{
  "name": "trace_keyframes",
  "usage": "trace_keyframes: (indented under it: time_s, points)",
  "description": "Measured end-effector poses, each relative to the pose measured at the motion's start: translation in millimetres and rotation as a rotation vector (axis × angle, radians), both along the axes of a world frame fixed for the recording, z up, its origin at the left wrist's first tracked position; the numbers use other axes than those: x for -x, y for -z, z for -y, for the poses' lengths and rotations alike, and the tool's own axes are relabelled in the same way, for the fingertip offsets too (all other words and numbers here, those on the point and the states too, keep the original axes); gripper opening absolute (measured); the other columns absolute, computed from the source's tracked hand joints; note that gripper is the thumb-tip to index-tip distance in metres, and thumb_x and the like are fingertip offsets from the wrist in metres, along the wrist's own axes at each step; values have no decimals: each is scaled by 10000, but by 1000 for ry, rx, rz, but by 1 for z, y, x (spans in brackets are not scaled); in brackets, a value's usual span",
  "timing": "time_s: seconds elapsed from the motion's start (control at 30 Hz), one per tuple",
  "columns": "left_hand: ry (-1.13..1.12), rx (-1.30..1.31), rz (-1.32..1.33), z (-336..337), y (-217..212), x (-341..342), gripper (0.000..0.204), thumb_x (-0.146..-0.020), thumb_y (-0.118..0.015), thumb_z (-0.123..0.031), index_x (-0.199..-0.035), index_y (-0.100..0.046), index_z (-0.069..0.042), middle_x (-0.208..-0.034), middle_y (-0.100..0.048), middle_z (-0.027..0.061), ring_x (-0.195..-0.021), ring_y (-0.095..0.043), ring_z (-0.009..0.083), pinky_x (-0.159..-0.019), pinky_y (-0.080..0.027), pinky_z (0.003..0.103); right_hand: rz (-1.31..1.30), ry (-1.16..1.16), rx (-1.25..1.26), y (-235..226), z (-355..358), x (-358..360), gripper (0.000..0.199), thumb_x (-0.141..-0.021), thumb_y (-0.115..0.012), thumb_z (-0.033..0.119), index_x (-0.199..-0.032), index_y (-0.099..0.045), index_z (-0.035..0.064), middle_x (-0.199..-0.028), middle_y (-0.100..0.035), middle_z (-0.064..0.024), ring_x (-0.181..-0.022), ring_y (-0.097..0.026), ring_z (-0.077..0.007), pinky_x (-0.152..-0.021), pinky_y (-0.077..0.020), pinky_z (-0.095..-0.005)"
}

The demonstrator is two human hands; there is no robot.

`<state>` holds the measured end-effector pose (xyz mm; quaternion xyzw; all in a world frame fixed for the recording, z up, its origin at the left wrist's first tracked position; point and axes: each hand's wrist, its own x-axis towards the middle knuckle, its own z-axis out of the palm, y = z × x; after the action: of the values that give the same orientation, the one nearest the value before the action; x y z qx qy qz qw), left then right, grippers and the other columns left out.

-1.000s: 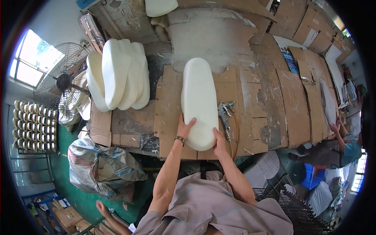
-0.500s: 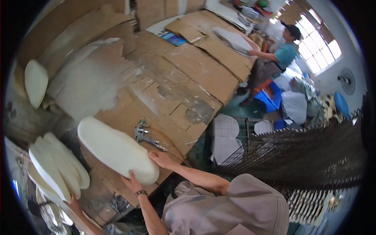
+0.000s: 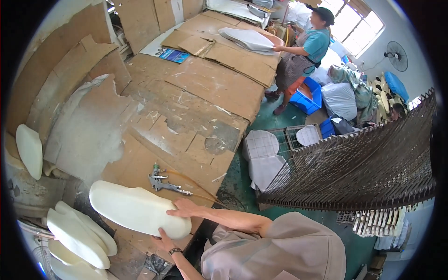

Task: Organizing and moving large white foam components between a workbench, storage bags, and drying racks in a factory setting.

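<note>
A long, cream-coloured foam pad (image 3: 135,208) with rounded ends and a slight waist lies across the table's near edge. My right hand (image 3: 184,208) grips its near right end, thumb on top. Below it, my left hand (image 3: 164,242), with a dark band on the wrist, holds the lower edge; some of its fingers are hidden beneath. Just beyond the pad, a metal spray gun (image 3: 163,181) with an amber hose rests on the cardboard, touched by neither hand. To the left leans a cluster of similar foam pads (image 3: 79,235).
Worn cardboard (image 3: 210,77) covers the table. Another foam pad (image 3: 29,151) stands at the far left. Across the table, a co-worker (image 3: 308,51) handles white sheets (image 3: 247,39). On the right are a dark slatted rack (image 3: 364,168), a blue crate (image 3: 306,96) and wire frames with grey pads (image 3: 263,144).
My view has turned and shifted. Both hands still hold the foam pad. Another person's hand at the clustered pads has left view, and those pads now lie more spread apart.
</note>
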<state>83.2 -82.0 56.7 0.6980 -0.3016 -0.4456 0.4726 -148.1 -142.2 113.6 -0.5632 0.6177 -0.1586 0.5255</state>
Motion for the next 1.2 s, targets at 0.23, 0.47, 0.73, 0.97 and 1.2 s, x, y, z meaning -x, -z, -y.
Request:
trace_keyframes:
  time_s: [0.23, 0.47, 0.73, 0.97, 1.2]
  points:
    - [-70, -47, 101, -14, -43, -3, 490, -849, -795, -188, -1248, -599, 16, -1078, -709, 170, -975, -666, 267, -876, -542, 422, -24, 132, 36, 5, -15, -26, 569, -877, -670, 569, -987, -755, 17, -925, -741, -198, -896, -712, -340, -772, -551, -457]
    - [-116, -45, 103, -16, -37, 14, 717, -887, -747, -329, -1450, -449, 3, -1367, -596, 250, -1277, -584, 356, -1081, -454, 411, -108, 23, 472, 7, -14, 9, 512, -994, -618, 330, -1350, -542, -31, -1268, -620, -210, -1029, -654, -326, -825, -528, -411]
    - [-161, -125, 19, -54, -28, -6, 749, -906, -714, -430, -1468, -448, -12, -1371, -599, 255, -1266, -602, 354, -1049, -489, 430, -110, -145, 664, -46, 5, -34, 549, -981, -616, 270, -1437, -486, -7, -1431, -495, -231, -1269, -525, -379, -962, -484, -435]
    - [-309, -62, -15, -62, -21, -32, 742, -899, -723, -455, -1453, -470, -32, -1334, -627, 241, -1232, -627, 334, -1029, -504, 419, -130, -366, 922, -117, 17, -98, 495, -949, -601, 136, -1415, -507, -2, -1408, -508, -215, -1294, -503, -384, -1032, -449, -455]
    - [-634, -18, 1, -110, -31, -83, 542, -927, -728, -335, -1352, -572, -36, -1215, -698, 159, -1124, -676, 241, -974, -533, 365, 76, -571, 939, -109, -5, -147, 460, -915, -588, 23, -1370, -543, -28, -1382, -525, -216, -1265, -518, -386, -1034, -441, -458]
